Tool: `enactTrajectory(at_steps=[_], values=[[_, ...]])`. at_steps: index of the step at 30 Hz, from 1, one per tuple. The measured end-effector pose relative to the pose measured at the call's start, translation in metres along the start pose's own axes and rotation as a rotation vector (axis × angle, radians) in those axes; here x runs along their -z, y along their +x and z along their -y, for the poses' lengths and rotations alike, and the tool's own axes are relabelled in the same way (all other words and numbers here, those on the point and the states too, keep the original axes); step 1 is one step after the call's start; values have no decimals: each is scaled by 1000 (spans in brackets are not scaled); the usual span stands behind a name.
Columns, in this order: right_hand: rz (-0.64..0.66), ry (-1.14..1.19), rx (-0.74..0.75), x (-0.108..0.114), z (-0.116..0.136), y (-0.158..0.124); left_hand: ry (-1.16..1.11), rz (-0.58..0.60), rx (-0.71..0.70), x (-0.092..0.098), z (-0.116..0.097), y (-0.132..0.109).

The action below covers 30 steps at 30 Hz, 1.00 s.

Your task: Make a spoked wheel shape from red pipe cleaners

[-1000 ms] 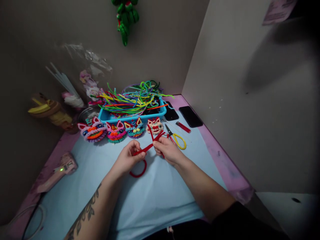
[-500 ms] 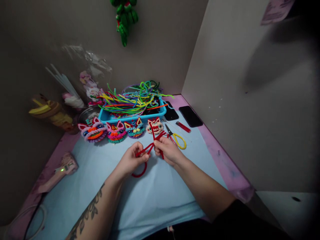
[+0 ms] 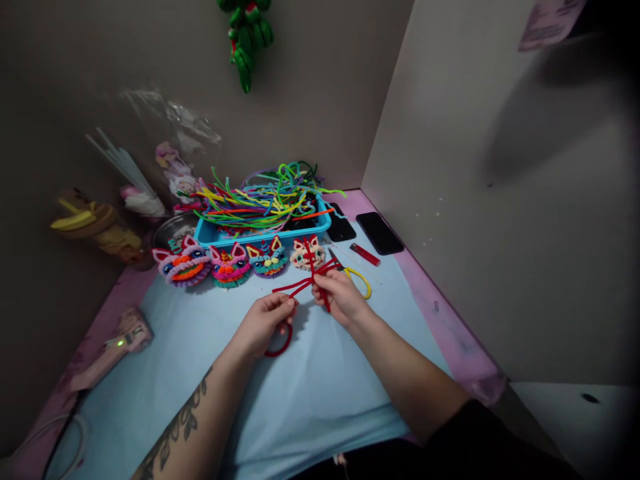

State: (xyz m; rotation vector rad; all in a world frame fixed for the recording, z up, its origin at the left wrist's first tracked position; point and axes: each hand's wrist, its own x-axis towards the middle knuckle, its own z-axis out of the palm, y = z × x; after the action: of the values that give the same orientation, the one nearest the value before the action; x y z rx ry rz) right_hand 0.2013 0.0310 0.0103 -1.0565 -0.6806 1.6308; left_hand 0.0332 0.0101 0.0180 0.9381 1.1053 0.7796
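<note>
The red pipe cleaners [image 3: 303,283] are between my two hands, just above the tabletop [image 3: 310,400] and in front of the row of finished faces. My right hand [image 3: 340,297] is pressed together, thumb against forefinger, pinching the spot where the strands cross, and loose ends fan out above and below it. My left hand [image 3: 263,323] is closed on the other end, pinching the strands just above the loop [image 3: 280,345], which curls down under my palm onto the blue sheet.

To my mind, doing this well comes down to the pinch at the crossing. It should be firm and close to the joint so the fuzzy wires cannot slide past each other. My left hand should hold the run between my hands taut and straight. I would make small, tight turns rather than wide ones and mind the cut wire tips.

Just beyond my right hand lie the yellow-handled scissors [image 3: 359,281], with a red lighter [image 3: 365,254] and two dark phones [image 3: 380,233] further out. The four faces [image 3: 230,265] sit before a blue tray [image 3: 260,235] heaped with coloured stems. A pink glue gun [image 3: 117,343] lies well to my left with a green light showing.

I can read no brand or label. The pink note [image 3: 550,23] high on the wall is too blurred, and both phone screens are dark.
</note>
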Motion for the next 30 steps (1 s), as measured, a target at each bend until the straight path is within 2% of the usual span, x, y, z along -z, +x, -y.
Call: enactTrajectory(at_steps=[4,8,12,18,23,28,30], values=[[-36,135,-99,0,2,0,52,-46,-20,1,1,1],[9,212,-155,0,1,1,147,22,-49,-2,-1,-2],[-8,235,-189,1,0,2,199,45,-97,-6,-5,-6],[-83,171,-132,-4,-4,1,194,71,-89,-7,-5,-7],[-90,71,-39,-5,-6,3,196,115,-66,-8,3,-4],[-110,-107,37,2,1,4,152,248,-69,5,5,-1],[-89,-169,59,3,3,3,145,236,-120,11,1,1]])
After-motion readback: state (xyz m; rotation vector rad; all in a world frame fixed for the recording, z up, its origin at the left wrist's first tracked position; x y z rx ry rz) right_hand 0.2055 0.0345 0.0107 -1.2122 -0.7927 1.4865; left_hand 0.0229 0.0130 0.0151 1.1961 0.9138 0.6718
